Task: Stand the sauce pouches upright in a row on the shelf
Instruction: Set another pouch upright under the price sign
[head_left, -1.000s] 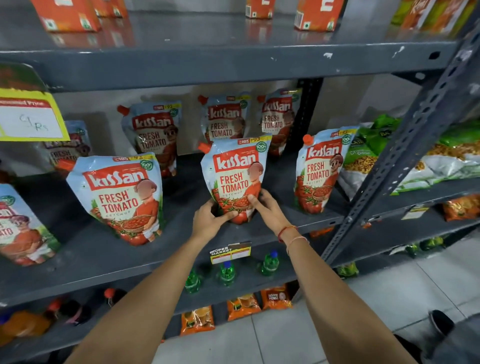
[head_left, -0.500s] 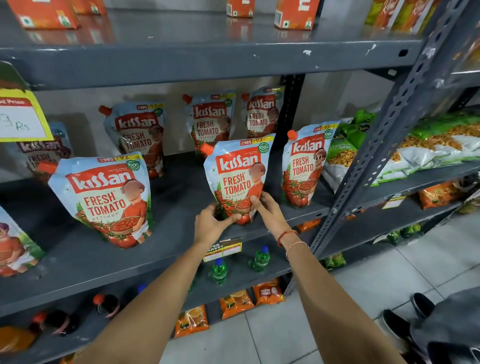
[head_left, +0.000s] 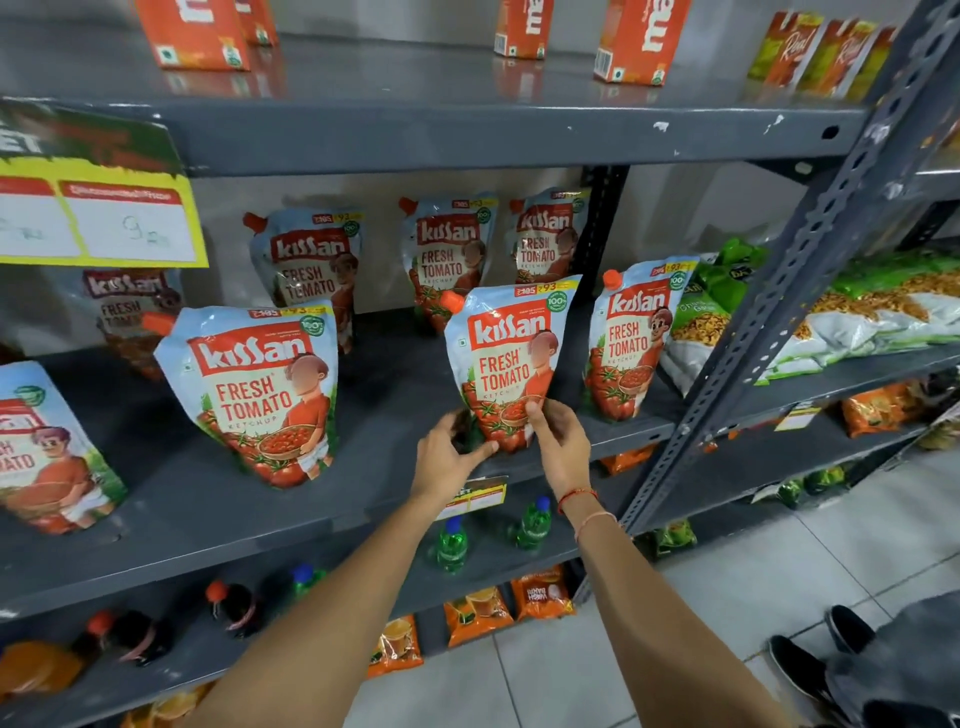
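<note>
Now both hands (head_left: 563, 449) hold pouch's (head_left: 511, 364) base.

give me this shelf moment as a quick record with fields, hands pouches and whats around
left hand: at the lower left of the held pouch, thumb on its base
right hand: fingers on the lower front
held pouch: upright near the shelf's front edge
front row: large pouch to its left, another pouch to its right, both upright
back row: more ketchup pouches by the wall
shelf: grey metal
below: green bottles
</note>
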